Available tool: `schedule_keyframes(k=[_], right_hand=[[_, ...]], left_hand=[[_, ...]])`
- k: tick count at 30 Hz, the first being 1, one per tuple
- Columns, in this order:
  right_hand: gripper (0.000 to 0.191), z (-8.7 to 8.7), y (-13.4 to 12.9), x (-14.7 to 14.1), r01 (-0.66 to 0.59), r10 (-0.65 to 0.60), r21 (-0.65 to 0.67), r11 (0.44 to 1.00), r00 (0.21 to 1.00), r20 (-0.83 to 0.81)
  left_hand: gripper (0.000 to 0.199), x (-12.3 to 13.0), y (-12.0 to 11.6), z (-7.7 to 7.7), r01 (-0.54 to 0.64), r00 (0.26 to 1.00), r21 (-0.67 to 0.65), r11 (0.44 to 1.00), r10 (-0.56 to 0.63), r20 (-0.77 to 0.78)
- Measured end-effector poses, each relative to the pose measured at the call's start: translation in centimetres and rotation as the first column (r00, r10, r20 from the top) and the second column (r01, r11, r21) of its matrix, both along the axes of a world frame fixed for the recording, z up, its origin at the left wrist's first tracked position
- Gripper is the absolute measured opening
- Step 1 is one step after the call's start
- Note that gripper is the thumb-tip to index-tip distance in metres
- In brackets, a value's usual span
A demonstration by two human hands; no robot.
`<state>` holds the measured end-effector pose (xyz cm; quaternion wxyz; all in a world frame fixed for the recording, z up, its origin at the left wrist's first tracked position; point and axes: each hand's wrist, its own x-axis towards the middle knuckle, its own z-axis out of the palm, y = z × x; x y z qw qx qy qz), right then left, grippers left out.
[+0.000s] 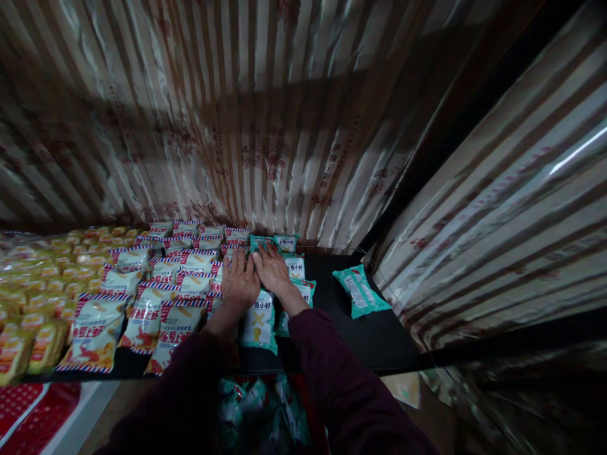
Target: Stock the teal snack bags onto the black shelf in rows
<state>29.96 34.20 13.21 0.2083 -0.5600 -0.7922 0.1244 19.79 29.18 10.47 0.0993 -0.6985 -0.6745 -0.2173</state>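
Note:
Both my hands reach forward over rows of snack bags on a black shelf. My left hand lies flat with fingers stretched out, where the white-and-red snack bags meet the teal ones. Beside it, nearly touching, my right hand is spread over the teal snack bags. The bags right under my palms are partly hidden. Farther right, one teal bag lies apart, its back seam facing up.
Yellow packaged snacks fill the shelf's left end. Striped, printed sheeting hangs behind and on the right, beside a dark post. Below the shelf's front edge, more teal bags sit in a container, with a red-and-white box at lower left.

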Motion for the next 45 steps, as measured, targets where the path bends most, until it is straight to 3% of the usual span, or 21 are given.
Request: schedule_keyframes(k=[5,9,12,17,21,26,29,32,37,41,45], right_hand=[[0.055,-0.4,0.3,0.0,-0.037,0.039,-0.037,0.999,0.997,0.072],[0.05,-0.3,0.2,-0.3,-0.149,0.15,-0.024,0.989,0.986,0.072],[0.049,-0.3,0.1,-0.3,-0.152,0.151,0.016,0.988,0.987,0.047],[0.053,-0.3,-0.3,1.9,-0.021,0.022,0.108,0.994,1.0,-0.014],[0.054,-0.7,-1.3,5.4,0.172,-0.162,0.14,0.975,0.984,-0.079],[0.062,-2.6,-3.1,10.6,0.369,-0.328,0.062,0.927,0.882,-0.338],[0.065,-4.3,-3.9,12.8,0.393,-0.39,-0.107,0.913,0.77,-0.504],[0.066,-6.0,-4.2,13.5,0.324,-0.372,-0.192,0.926,0.704,-0.605],[0.063,-7.2,-3.7,12.5,0.176,-0.263,-0.197,0.965,0.713,-0.65],[0.061,-6.9,-3.6,11.5,0.098,-0.198,-0.187,0.977,0.738,-0.645],[0.066,-7.0,-4.1,11.3,0.157,-0.239,-0.182,0.971,0.706,-0.666]], left_hand=[[0.054,-0.5,2.5,0.0,0.032,0.998,-0.197,0.98,-0.041,-0.041],[0.052,-1.3,2.8,-0.6,0.016,0.997,-0.113,0.993,-0.024,-0.074],[0.051,-1.3,2.7,-0.4,0.017,0.997,-0.057,0.998,-0.021,-0.075],[0.05,0.3,2.6,0.6,0.022,0.999,-0.032,0.999,-0.023,-0.03],[0.049,2.4,2.0,1.2,0.075,0.997,-0.003,0.997,-0.075,0.017],[0.05,6.1,-2.2,2.1,0.233,0.968,0.087,0.969,-0.239,0.074],[0.055,8.8,-5.7,0.9,0.291,0.942,0.085,0.953,-0.301,0.148],[0.055,10.8,-7.9,-1.9,0.321,0.927,0.049,0.946,-0.324,0.188],[0.057,11.7,-8.1,-5.5,0.28,0.937,0.02,0.96,-0.278,0.211],[0.057,11.5,-8.0,-5.5,0.256,0.94,0.041,0.966,-0.259,0.222],[0.054,11.3,-8.4,-4.7,0.255,0.944,0.063,0.965,-0.262,0.203]])
